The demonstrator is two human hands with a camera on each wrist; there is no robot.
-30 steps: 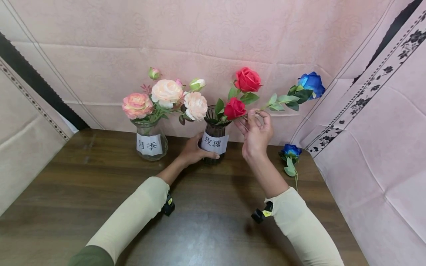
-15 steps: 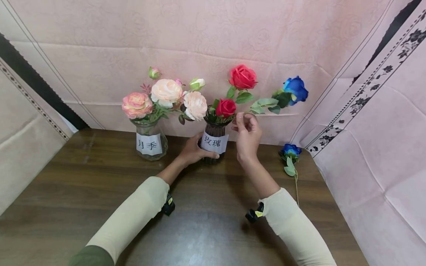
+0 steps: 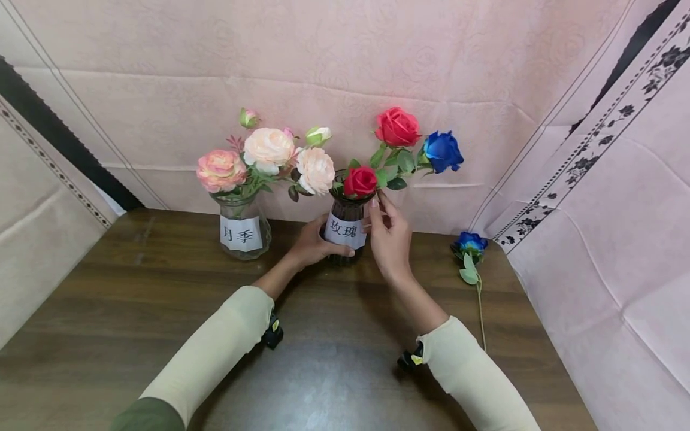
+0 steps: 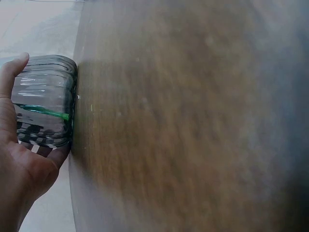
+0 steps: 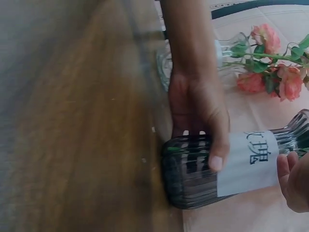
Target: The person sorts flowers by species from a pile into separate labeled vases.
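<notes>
My left hand (image 3: 315,244) grips the lower body of a dark ribbed glass vase (image 3: 348,210), which stands on the table with a white paper label. In the left wrist view, a green stem (image 4: 46,112) shows through the glass (image 4: 46,79). Two red roses (image 3: 398,126) rise from the vase. At the rim's right side, my right hand (image 3: 392,242) pinches the stem of a blue rose (image 3: 443,151), whose bloom leans out to the right. Fingers and leaves partly hide that stem. The right wrist view shows this hand (image 5: 295,186) beside the vase neck.
A clear glass vase (image 3: 245,254) with pink and cream flowers (image 3: 269,149) stands to the left, also labelled. Another blue rose (image 3: 471,242) lies on the table (image 3: 323,359) at the right. A pink cloth (image 3: 345,54) hangs close behind the vases.
My right hand has moved left and down to the vase's rim, bringing the blue rose left beside the red roses. The lower red rose has shifted left. My left hand has stayed on the vase.
</notes>
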